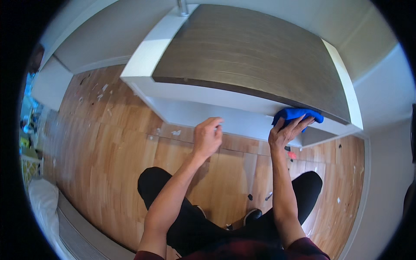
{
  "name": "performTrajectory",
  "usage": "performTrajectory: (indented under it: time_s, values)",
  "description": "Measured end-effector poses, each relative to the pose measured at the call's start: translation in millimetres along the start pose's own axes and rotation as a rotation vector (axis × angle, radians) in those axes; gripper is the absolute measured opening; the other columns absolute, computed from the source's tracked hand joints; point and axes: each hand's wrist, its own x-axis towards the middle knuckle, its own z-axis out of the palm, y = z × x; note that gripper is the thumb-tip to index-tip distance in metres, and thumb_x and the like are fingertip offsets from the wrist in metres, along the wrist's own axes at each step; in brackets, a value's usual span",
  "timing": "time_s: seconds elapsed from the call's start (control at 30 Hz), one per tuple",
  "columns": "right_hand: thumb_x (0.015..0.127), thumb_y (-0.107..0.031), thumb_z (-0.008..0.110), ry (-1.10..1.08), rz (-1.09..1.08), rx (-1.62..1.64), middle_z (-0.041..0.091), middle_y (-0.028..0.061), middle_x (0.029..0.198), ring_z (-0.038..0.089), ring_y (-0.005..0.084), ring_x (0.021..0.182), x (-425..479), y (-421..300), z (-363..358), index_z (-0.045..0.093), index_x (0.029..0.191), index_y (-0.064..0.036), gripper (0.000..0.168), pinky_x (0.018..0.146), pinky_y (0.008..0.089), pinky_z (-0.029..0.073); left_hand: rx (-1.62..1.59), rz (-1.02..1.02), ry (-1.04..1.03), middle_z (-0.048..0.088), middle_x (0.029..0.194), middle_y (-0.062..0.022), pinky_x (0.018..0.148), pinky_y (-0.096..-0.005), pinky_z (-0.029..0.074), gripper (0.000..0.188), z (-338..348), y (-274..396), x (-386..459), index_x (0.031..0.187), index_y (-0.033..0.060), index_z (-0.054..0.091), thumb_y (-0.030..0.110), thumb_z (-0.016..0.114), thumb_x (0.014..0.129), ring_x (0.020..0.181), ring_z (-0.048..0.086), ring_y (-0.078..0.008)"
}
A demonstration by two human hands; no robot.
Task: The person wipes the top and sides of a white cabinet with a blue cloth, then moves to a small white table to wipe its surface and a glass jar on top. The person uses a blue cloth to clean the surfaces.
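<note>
A blue cloth (294,113) is bunched under the fingers of my right hand (284,133). I hold it against the front edge of a cabinet, near the right end. The cabinet has a dark brown wood-grain top panel (253,58) between white side strips. Below its front edge, a white rail (214,96) runs over an open lower compartment (191,113). My left hand (208,135) hovers in front of that compartment with loosely curled fingers. Nothing shows in it, and a gap remains between thumb and fingers.
Wood-plank flooring (107,169) carries scattered white scraps, dark bits and a red piece (292,155). A metal post (182,8) stands at the cabinet's back left. Walls rise behind and on the right (386,169). Grey upholstered furniture (81,227) with white fabric lies lower left.
</note>
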Motion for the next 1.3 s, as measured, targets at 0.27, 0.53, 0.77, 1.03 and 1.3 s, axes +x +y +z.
performTrajectory:
  time_s: [0.27, 0.53, 0.77, 1.03, 1.3]
  values:
    - [0.088, -0.009, 0.065, -0.163, -0.416, 0.082, 0.039, 0.022, 0.157, 0.021, 0.0467, 0.152, -20.2, -67.4, 29.8, 0.065, 0.137, -0.018, 0.05, 0.122, 0.063, 0.01, 0.102, 0.01, -0.084, 0.072, 0.09, -0.015, 0.073, -0.0431, 0.056, 0.016, -8.6, -18.9, -4.1, 0.101, 0.0039, 0.07, 0.003, 0.063, 0.086, 0.082, 0.071, -0.0342]
    - [0.087, -0.013, 0.057, -0.406, -0.719, 0.132, 0.042, 0.0005, 0.159, 0.031, 0.0253, 0.151, -5.8, -159.4, 67.7, 0.059, 0.144, -0.023, 0.058, 0.121, 0.0573, 0.01, 0.373, -0.26, -0.139, 0.073, 0.094, -0.0191, 0.078, -0.0495, 0.056, 0.02, -37.9, -17.8, 3.3, 0.102, 0.0093, 0.075, 0.017, 0.068, 0.085, 0.089, 0.071, -0.0389]
    - [0.09, -0.017, 0.057, -0.506, -0.895, 0.192, 0.035, 0.0026, 0.164, 0.026, 0.0238, 0.154, 0.4, -264.8, 101.6, 0.054, 0.147, -0.016, 0.057, 0.121, 0.0562, 0.016, 0.469, -0.618, -0.166, 0.074, 0.099, -0.023, 0.086, -0.0506, 0.056, 0.032, -92.8, -37.9, 6.1, 0.113, 0.014, 0.076, 0.03, 0.072, 0.086, 0.097, 0.071, -0.0401]
    - [0.093, -0.018, 0.053, -0.458, -1.031, 0.186, 0.027, 0.0055, 0.168, 0.019, 0.0265, 0.156, 0.4, -342.0, 132.7, 0.053, 0.147, -0.012, 0.054, 0.123, 0.0535, 0.018, 0.463, -0.642, -0.138, 0.074, 0.099, -0.0233, 0.086, -0.0497, 0.055, 0.022, -124.3, -41.9, -1.1, 0.101, 0.0075, 0.076, 0.022, 0.07, 0.086, 0.097, 0.071, -0.0412]
    - [0.094, -0.028, 0.052, -0.482, -1.497, -0.038, 0.04, 0.0104, 0.161, 0.018, 0.0336, 0.155, -45.8, -349.3, 178.9, 0.058, 0.143, -0.006, 0.054, 0.127, 0.0491, 0.015, 0.349, -0.568, 0.198, 0.075, 0.085, -0.0174, 0.071, -0.0436, 0.056, 0.013, -172.7, -69.1, -14.1, 0.092, 0.0051, 0.072, 0.008, 0.063, 0.084, 0.082, 0.074, -0.0302]
